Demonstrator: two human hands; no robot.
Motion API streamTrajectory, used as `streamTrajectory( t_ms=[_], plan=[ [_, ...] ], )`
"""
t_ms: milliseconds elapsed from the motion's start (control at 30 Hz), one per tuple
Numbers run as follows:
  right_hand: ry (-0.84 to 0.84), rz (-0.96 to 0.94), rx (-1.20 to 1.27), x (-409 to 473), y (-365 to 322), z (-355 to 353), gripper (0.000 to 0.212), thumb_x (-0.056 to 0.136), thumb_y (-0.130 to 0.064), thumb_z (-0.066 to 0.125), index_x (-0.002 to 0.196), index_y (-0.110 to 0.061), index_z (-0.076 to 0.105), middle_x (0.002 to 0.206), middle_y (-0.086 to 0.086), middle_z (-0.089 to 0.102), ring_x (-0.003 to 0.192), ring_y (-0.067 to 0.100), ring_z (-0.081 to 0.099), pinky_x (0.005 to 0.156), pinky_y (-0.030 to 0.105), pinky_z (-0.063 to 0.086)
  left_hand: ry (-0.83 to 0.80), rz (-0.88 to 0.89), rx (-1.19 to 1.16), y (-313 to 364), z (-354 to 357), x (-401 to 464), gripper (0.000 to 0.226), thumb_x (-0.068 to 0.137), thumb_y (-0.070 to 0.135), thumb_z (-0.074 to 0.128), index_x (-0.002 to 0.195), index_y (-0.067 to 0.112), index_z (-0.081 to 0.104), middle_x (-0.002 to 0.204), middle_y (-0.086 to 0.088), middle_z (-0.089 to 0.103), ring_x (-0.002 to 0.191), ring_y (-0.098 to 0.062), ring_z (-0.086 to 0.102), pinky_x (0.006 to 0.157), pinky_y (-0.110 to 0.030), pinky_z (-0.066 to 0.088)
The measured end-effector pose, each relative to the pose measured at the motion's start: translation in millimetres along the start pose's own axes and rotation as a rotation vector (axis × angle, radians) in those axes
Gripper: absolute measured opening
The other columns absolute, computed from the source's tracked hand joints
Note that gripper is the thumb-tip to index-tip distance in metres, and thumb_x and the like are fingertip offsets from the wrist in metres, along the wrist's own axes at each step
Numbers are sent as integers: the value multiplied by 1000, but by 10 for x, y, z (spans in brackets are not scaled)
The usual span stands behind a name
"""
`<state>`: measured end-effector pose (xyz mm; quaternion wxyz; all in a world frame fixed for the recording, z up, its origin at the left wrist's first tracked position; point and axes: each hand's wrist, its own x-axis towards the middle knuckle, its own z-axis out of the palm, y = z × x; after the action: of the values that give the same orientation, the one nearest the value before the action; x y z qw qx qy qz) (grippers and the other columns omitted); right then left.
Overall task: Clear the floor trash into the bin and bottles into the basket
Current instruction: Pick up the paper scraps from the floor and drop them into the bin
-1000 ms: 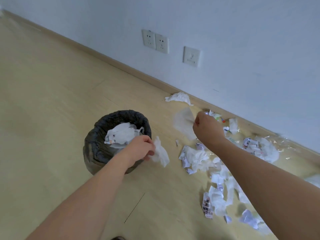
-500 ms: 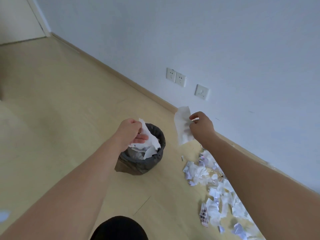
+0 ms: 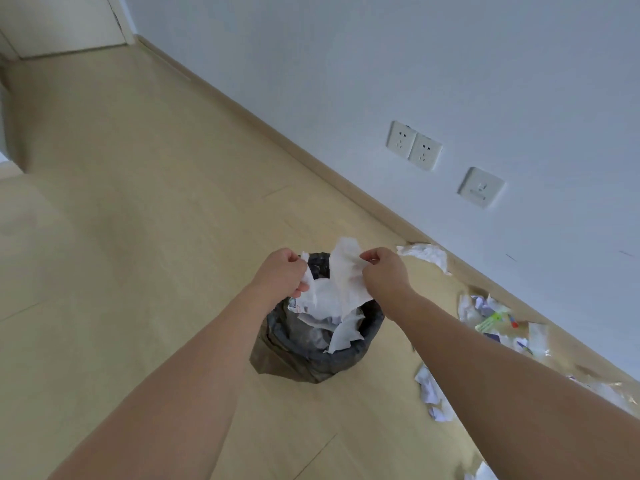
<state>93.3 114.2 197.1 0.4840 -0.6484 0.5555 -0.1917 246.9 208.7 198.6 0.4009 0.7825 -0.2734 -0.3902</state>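
Directly above the black-lined trash bin (image 3: 322,351), the left hand (image 3: 282,271) pinches a crumpled tissue (image 3: 313,292) and the right hand (image 3: 381,275) pinches a white paper sheet (image 3: 346,275). More paper scraps (image 3: 491,317) lie along the floor's wall edge.

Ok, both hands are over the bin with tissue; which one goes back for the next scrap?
Probably the right hand. The remaining scraps lie along the wall on its side of the bin, while the left hand has only bare floor beside it.

Floor (image 3: 138,237) — bin (image 3: 332,358), paper scraps (image 3: 429,393)
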Motion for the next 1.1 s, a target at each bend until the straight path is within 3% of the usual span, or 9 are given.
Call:
streamTrajectory(
  t_ms=[100,233,367,500,567,633,767,967,1100],
  plan=[
    [-4,16,-27,289,243,259,44,85,3,35,119,-15,55,109,0,55,70,9,49,57,26,41,-9,10,174,-227,190,317,15,93,19,44,95,7,53,89,-11,66,83,-26,69,77,-44,58],
    [12,-49,-159,590,666,528,37,87,-1,36,116,-18,54,102,-2,56,72,8,52,68,32,48,15,115,485,-603,498,688,16,97,19,42,81,18,42,73,-1,50,61,-14,44,53,-28,34],
    [-159,-174,-618,914,1019,780,30,94,-4,38,109,-12,62,101,5,65,88,21,61,77,35,50,-80,145,726,-960,792,1016,16,98,18,42,101,10,55,82,-3,57,70,-17,53,57,-25,37],
    [-391,-296,-1091,1098,1142,987,31,91,-2,43,113,-9,63,104,8,64,89,23,58,70,29,44,-317,21,950,-1221,870,1260,31,90,4,49,120,10,52,121,-17,55,97,-28,60,80,-34,50],
    [-420,-325,-1059,1157,1169,992,25,90,-3,41,99,-9,64,100,10,65,87,24,58,68,30,44,-376,-74,996,-1245,878,1325,39,87,0,52,125,9,52,136,-20,48,103,-29,60,89,-37,51],
    [-390,-372,-865,1155,1156,868,24,90,-6,39,86,-5,62,99,11,66,93,26,60,74,33,47,-335,-106,1070,-1164,878,1329,39,87,4,55,126,8,55,132,-17,52,104,-28,60,88,-34,50],
    [-189,-444,-540,1043,1153,337,33,96,-11,42,119,-9,66,125,1,62,119,18,52,102,25,37,-12,156,1139,-822,891,1112,23,94,12,44,113,10,57,110,-10,55,96,-27,57,70,-31,42],
    [125,-185,-301,971,1852,-404,32,90,-8,50,118,-15,63,119,1,62,98,11,55,86,20,36,36,504,1084,-258,1574,730,13,88,5,41,97,12,46,95,-4,48,80,-22,46,52,-26,24],
    [90,60,-350,991,2549,-609,36,89,-10,51,125,-13,57,120,5,58,102,19,57,83,27,39,-137,546,1011,-151,2241,679,14,86,1,41,93,13,43,90,-3,43,88,-27,50,61,-30,32]
  ],
)
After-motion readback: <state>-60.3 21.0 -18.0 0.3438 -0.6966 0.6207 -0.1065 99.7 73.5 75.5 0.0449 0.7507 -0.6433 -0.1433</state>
